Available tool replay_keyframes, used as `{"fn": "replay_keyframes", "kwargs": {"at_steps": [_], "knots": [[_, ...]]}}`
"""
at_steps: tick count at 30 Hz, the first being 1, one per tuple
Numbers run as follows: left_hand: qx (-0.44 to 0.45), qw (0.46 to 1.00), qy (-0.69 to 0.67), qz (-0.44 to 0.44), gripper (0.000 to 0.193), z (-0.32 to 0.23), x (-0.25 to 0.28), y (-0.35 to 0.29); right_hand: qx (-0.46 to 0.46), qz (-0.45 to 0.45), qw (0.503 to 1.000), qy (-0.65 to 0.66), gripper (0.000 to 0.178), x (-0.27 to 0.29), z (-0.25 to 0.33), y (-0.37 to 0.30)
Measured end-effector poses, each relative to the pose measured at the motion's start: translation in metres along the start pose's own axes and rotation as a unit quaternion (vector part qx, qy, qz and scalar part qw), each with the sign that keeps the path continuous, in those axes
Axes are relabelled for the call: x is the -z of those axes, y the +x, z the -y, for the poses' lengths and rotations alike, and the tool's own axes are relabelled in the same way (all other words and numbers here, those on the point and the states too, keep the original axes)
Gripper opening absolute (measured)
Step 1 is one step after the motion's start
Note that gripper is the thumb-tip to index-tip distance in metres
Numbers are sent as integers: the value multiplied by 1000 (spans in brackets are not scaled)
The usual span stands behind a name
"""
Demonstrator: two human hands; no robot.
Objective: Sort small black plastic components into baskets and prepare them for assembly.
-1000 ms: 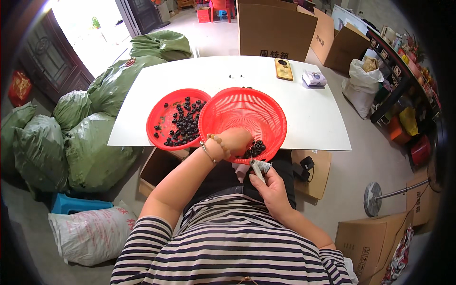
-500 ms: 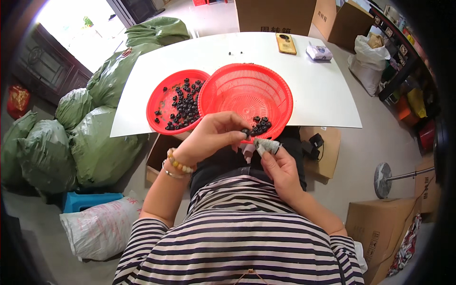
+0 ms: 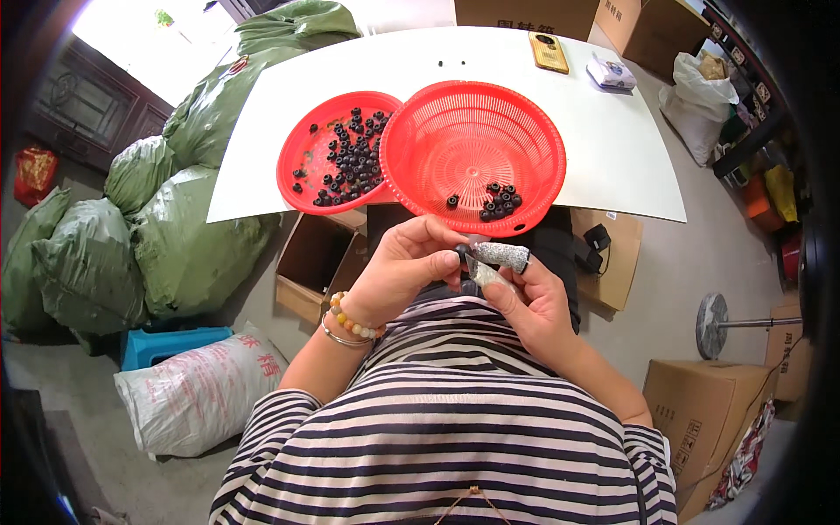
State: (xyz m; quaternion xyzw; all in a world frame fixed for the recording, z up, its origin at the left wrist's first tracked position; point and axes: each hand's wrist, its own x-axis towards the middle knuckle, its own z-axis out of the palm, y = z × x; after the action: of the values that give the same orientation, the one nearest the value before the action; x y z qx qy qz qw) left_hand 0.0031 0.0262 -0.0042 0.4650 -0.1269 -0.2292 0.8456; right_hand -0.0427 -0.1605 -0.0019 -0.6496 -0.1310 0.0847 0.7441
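Between the thumb and index finger of my left hand (image 3: 411,262) is a small round black part (image 3: 462,251). Close against it, my right hand (image 3: 534,306) pinches a small pale flat piece (image 3: 486,276), whose exact kind I cannot make out. A grey speckled wrap (image 3: 502,255) covers the right index finger. Both hands are in front of a red plastic basket (image 3: 551,131), which holds several loose black parts (image 3: 501,201) at its near side. Left of it, a shallow red tray (image 3: 293,118) carries many similar black parts (image 3: 354,162). The basket overlaps the tray's right rim.
On the white table (image 3: 612,175) are a yellow-cased phone (image 3: 549,52), a white-purple packet (image 3: 612,73) and two tiny dark bits. Green sacks (image 3: 197,236) crowd the left floor. Cardboard boxes (image 3: 700,411) and a round-based stand (image 3: 711,325) are at right. An open box (image 3: 319,262) sits under the table.
My left hand has come back from the basket's near edge toward my body with a black part. One black part now lies apart in the basket. The view has shifted slightly.
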Motion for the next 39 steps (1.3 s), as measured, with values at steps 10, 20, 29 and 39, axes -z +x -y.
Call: {"fn": "replay_keyframes", "kwargs": {"at_steps": [10,20,29,39], "knots": [[5,1000,6,5,18,5,6,-1,21,6,1000,9,28,-1,-1,1],[-21,999,33,-10,13,4,2,-1,46,8,999,18,26,-4,-3,1],[-34,999,-10,-12,14,8,-3,-1,22,-14,999,-48,24,-5,-1,-1],[-1,991,-130,37,14,13,0,2,-49,-6,983,179,28,-1,-4,1]]}}
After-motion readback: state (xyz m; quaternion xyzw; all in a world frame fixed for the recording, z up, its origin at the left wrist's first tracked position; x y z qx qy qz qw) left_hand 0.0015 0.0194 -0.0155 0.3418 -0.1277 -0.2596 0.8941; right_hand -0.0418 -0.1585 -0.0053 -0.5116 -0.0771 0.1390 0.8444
